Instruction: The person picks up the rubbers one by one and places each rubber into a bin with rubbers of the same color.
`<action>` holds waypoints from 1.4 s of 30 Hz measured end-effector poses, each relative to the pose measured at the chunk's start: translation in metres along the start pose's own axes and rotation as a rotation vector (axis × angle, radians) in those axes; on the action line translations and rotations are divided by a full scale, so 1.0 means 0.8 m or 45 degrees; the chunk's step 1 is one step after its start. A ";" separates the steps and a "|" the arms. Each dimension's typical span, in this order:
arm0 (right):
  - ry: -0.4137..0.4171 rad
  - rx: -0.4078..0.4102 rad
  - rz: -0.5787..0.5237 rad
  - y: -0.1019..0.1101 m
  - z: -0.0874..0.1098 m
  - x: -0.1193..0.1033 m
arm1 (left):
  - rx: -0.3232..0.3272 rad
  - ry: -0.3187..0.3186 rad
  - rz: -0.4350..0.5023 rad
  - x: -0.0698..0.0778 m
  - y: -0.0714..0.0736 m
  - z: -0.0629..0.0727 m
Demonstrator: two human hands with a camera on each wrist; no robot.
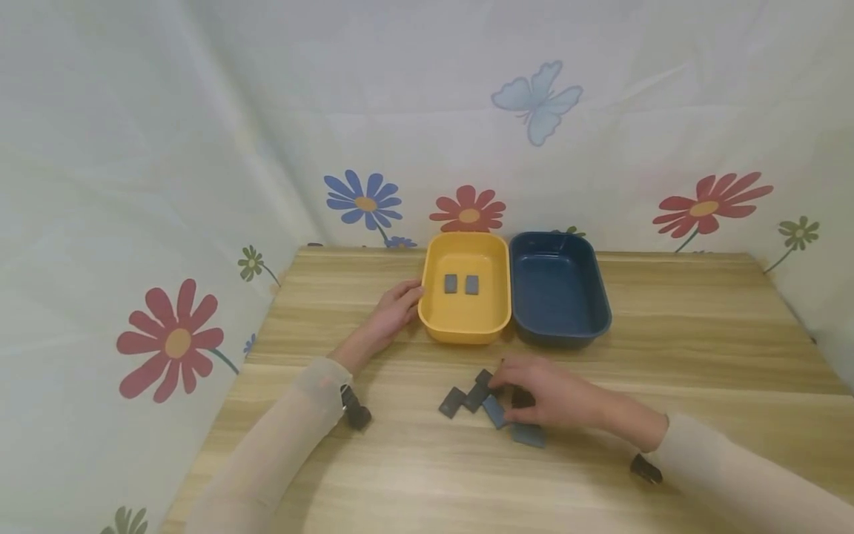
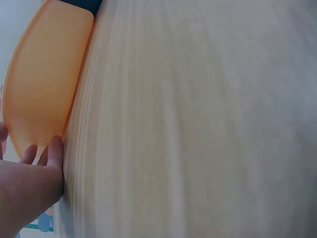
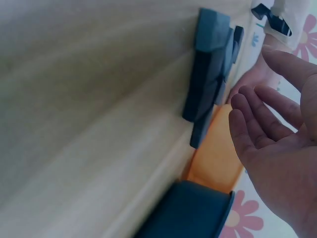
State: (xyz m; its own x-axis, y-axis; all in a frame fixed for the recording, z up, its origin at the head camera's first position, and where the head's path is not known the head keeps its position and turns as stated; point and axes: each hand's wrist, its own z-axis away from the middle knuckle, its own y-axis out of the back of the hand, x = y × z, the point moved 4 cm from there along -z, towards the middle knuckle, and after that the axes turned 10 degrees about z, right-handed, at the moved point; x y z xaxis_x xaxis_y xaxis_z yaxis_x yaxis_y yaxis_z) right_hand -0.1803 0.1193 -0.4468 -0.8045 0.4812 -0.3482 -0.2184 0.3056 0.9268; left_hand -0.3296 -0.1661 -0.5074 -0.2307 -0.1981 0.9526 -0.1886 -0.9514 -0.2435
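Observation:
My left hand [image 1: 392,317] rests against the left side of the yellow bin [image 1: 467,335], its fingertips [image 2: 56,144] touching the outer wall. Two small grey-blue rectangular blocks [image 1: 471,285] lie apart on that bin's floor. On the wooden table in front, my right hand [image 1: 550,391] hovers over a loose group of similar blocks. Its fingers are bent and spread, with nothing between them in the right wrist view. Dark blocks [image 1: 452,402] lie at the group's left, and blue-grey ones [image 1: 528,436] lie nearer me. The right hand partly covers a dark block [image 1: 523,398].
A dark blue bin [image 1: 560,334] stands right beside the yellow one, with no blocks visible inside. Behind both hangs a white curtain [image 1: 414,111] printed with flowers and a butterfly. Black straps [image 1: 356,409] hang at both wrists.

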 end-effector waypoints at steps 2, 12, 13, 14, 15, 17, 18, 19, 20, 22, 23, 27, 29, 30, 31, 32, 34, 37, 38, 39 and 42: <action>-0.015 -0.010 0.003 -0.003 0.003 -0.001 | -0.004 0.002 0.002 0.000 0.000 -0.001; -0.057 -0.102 0.011 -0.020 0.004 -0.005 | -0.019 0.014 -0.023 -0.003 0.002 -0.003; -0.054 -0.102 0.016 -0.022 0.004 -0.005 | -0.019 0.018 -0.028 -0.003 0.003 -0.003; -0.050 -0.101 0.022 -0.023 0.004 -0.006 | -0.018 0.021 -0.033 -0.003 0.003 -0.003; -0.045 -0.098 0.030 -0.023 0.004 -0.006 | -0.018 0.023 -0.038 -0.003 0.003 -0.003; -0.037 -0.092 0.049 -0.025 0.004 -0.006 | -0.016 0.025 -0.043 -0.003 0.004 -0.002; -0.034 -0.088 0.054 -0.026 0.003 -0.006 | -0.014 0.025 -0.045 -0.003 0.004 -0.002; -0.032 -0.083 0.060 -0.026 0.003 -0.007 | -0.012 0.026 -0.046 -0.003 0.004 -0.002; -0.030 -0.077 0.062 -0.027 0.003 -0.007 | -0.010 0.026 -0.048 -0.003 0.004 -0.002; -0.029 -0.069 0.064 -0.028 0.002 -0.007 | -0.005 0.029 -0.048 -0.003 0.005 -0.002; -0.030 -0.066 0.060 -0.028 0.002 -0.008 | -0.005 0.031 -0.048 -0.004 0.005 -0.002; -0.045 -0.079 0.054 -0.032 0.003 -0.008 | 0.000 0.037 -0.044 -0.006 0.004 -0.001; -0.049 -0.090 0.065 -0.034 0.003 -0.008 | 0.001 0.035 -0.048 -0.007 0.003 -0.001; -0.045 -0.092 0.075 -0.034 0.003 -0.008 | 0.001 0.033 -0.048 -0.007 0.003 -0.002; -0.040 -0.097 0.083 -0.034 0.004 -0.008 | 0.003 0.031 -0.048 -0.006 0.003 -0.002; -0.034 -0.099 0.094 -0.034 0.004 -0.008 | 0.004 0.029 -0.045 -0.006 0.003 -0.002; -0.019 -0.103 0.114 -0.033 0.004 -0.008 | 0.003 0.025 -0.038 -0.005 0.002 -0.002; 0.003 -0.109 0.131 -0.031 0.004 -0.010 | 0.009 0.025 -0.030 -0.003 0.002 -0.001; 0.010 -0.108 0.136 -0.030 0.004 -0.010 | 0.009 0.026 -0.029 -0.002 0.001 0.000; 0.016 -0.109 0.137 -0.030 0.004 -0.010 | 0.009 0.028 -0.032 -0.001 0.001 0.001; 0.033 -0.113 0.146 -0.029 0.004 -0.011 | 0.005 0.029 -0.041 0.000 0.001 0.003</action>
State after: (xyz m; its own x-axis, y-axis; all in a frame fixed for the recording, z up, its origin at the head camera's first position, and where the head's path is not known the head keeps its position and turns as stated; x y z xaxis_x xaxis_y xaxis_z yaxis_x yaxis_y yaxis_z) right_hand -0.1664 0.1105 -0.4655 -0.8408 0.4871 -0.2364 -0.1713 0.1750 0.9696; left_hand -0.3275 -0.1673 -0.5075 -0.2463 -0.1619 0.9556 -0.1924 -0.9582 -0.2119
